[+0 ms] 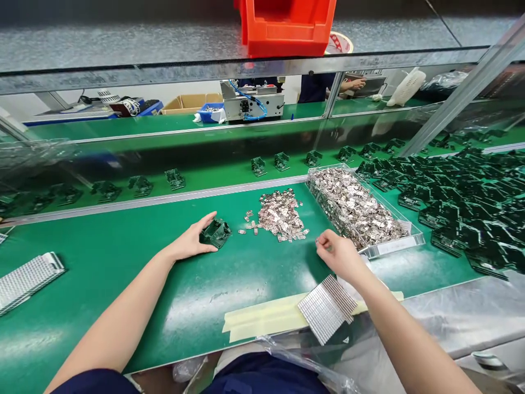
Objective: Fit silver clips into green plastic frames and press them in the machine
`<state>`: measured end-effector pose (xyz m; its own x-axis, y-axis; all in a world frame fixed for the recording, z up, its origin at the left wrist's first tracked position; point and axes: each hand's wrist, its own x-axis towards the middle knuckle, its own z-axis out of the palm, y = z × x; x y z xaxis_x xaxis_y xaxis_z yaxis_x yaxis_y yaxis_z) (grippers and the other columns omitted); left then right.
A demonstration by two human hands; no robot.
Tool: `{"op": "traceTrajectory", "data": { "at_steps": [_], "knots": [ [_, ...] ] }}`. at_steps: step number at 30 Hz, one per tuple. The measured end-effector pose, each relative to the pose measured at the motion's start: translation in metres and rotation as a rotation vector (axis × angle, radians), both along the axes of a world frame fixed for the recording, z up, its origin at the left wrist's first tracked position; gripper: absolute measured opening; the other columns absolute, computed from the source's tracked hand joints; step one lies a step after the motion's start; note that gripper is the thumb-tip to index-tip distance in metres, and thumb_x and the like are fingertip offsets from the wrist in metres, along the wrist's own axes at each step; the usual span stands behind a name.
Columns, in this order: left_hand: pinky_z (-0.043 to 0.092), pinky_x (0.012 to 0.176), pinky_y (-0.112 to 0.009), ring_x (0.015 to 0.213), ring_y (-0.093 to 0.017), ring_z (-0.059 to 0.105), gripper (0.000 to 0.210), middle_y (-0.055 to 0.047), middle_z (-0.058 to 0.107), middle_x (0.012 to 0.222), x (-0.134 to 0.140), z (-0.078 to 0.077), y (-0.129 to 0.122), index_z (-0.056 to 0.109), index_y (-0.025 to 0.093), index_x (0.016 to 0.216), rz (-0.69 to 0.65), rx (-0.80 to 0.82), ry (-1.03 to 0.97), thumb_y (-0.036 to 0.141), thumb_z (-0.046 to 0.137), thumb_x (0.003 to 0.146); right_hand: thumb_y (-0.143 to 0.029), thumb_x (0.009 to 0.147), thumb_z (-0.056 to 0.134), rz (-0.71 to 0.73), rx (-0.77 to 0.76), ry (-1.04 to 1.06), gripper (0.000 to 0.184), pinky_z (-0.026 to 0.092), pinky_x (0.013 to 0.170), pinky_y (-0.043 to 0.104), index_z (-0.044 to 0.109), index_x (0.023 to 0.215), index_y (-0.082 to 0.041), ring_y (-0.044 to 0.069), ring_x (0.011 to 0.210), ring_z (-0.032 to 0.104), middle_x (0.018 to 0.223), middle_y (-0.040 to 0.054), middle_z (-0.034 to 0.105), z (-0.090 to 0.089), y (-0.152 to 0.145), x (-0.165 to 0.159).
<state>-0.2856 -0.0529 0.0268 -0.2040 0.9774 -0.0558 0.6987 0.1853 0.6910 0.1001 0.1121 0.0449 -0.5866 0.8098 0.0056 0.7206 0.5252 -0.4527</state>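
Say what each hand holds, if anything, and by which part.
The left hand holds a green board by its left side. Whether the right hand holds anything is unclear.

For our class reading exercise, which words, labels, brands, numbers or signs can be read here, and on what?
No text can be read.
Tape roll: red marks, too small and blurred.
Tray: pale front strip, nothing legible.
Held board: any print is too small.

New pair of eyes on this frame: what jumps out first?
Probably the bright red bin at the shelf edge, top centre. Next, the mass of dark green circuit boards on the right, then the clear tray piled with small metal pieces beside the right hand.
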Motion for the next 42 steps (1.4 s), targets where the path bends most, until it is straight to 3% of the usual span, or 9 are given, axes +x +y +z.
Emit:
{"op": "traceTrajectory", "data": {
  "at_steps": [3,5,10,13,16,20,26,35,42],
  "knots": [
    [0.044,0.109,-0.045,0.13,-0.034,0.052,0.084,-0.01,0.055,0.139,0.006,-0.002,0.009,0.05,0.028,0.134,0.021,0.054,0.021,0.046,0.082,0.059,-0.035,0.085,0.058,-0.011,-0.334,0.503,0.016,0.051,0.061,0.026,0.056,0.08,-0.02,0.017,0.066,0.064,0.071,0.0011,0.065,0.003,-0.033,0.006],
    [0.047,0.105,-0.046,0.121,-0.034,0.059,0.073,-0.01,0.06,0.128,0.012,-0.007,0.012,0.057,0.024,0.12,0.106,0.157,0.005,0.047,0.083,0.056,-0.04,0.079,0.067,-0.05,-0.446,0.711,0.022,0.051,0.059,0.027,0.059,0.077,-0.02,0.017,0.064,0.063,0.072,0.0023,0.066,0.004,-0.056,0.007],
    [0.054,0.097,-0.049,0.106,-0.032,0.066,0.073,-0.008,0.064,0.114,0.066,-0.011,0.022,0.05,0.025,0.105,0.348,0.318,-0.403,0.048,0.087,0.047,-0.033,0.078,0.071,-0.188,-0.327,0.839,0.017,0.049,0.057,0.025,0.063,0.076,-0.019,0.015,0.059,0.06,0.066,0.0006,0.065,0.007,-0.093,0.008],
    [0.056,0.095,-0.047,0.103,-0.029,0.068,0.066,-0.005,0.066,0.111,0.13,-0.002,0.029,0.048,0.028,0.103,0.226,0.265,-0.683,0.043,0.088,0.051,-0.027,0.081,0.069,-0.209,-0.239,0.852,0.007,0.052,0.063,0.026,0.07,0.082,-0.019,0.015,0.065,0.063,0.072,0.0013,0.068,0.009,-0.103,0.018],
    [0.061,0.086,-0.043,0.093,-0.026,0.071,0.057,-0.003,0.068,0.105,0.197,0.004,0.035,0.049,0.03,0.101,0.031,0.115,-0.937,0.037,0.086,0.059,-0.023,0.088,0.062,-0.192,-0.218,0.87,0.014,0.053,0.065,0.026,0.075,0.091,-0.021,0.016,0.072,0.066,0.082,0.0036,0.071,0.013,-0.112,0.036],
    [0.061,0.079,-0.034,0.088,-0.02,0.071,0.055,-0.003,0.068,0.104,0.252,-0.005,0.036,0.051,0.03,0.111,-0.201,0.054,-1.125,0.029,0.083,0.066,-0.022,0.084,0.067,-0.356,-0.211,0.912,0.009,0.052,0.062,0.026,0.075,0.089,-0.021,0.016,0.073,0.065,0.082,0.0036,0.07,0.016,-0.128,0.056],
    [0.055,0.078,-0.02,0.086,-0.01,0.067,0.043,-0.001,0.067,0.099,0.264,-0.016,0.027,0.053,0.026,0.117,-0.326,0.1,-1.125,0.016,0.072,0.08,-0.023,0.076,0.072,-0.603,-0.253,0.985,0.018,0.047,0.061,0.026,0.062,0.091,-0.021,0.015,0.065,0.06,0.073,-0.0001,0.068,0.005,-0.142,0.048],
    [0.052,0.073,-0.014,0.076,-0.006,0.063,0.043,0.001,0.065,0.093,0.262,-0.012,0.023,0.054,0.029,0.119,-0.379,0.153,-1.136,0.011,0.068,0.083,-0.012,0.076,0.063,-0.566,-0.235,0.899,0.026,0.042,0.065,0.026,0.055,0.098,-0.023,0.014,0.066,0.056,0.075,-0.0035,0.067,-0.013,-0.137,0.03],
    [0.052,0.076,-0.018,0.084,-0.01,0.062,0.033,-0.002,0.064,0.097,0.26,-0.017,0.02,0.052,0.027,0.121,-0.409,0.178,-1.011,0.017,0.059,0.09,-0.02,0.078,0.067,-0.583,-0.288,0.9,0.022,0.042,0.062,0.026,0.05,0.092,-0.023,0.013,0.063,0.054,0.073,-0.0034,0.064,-0.014,-0.139,0.029]
  ]
}}
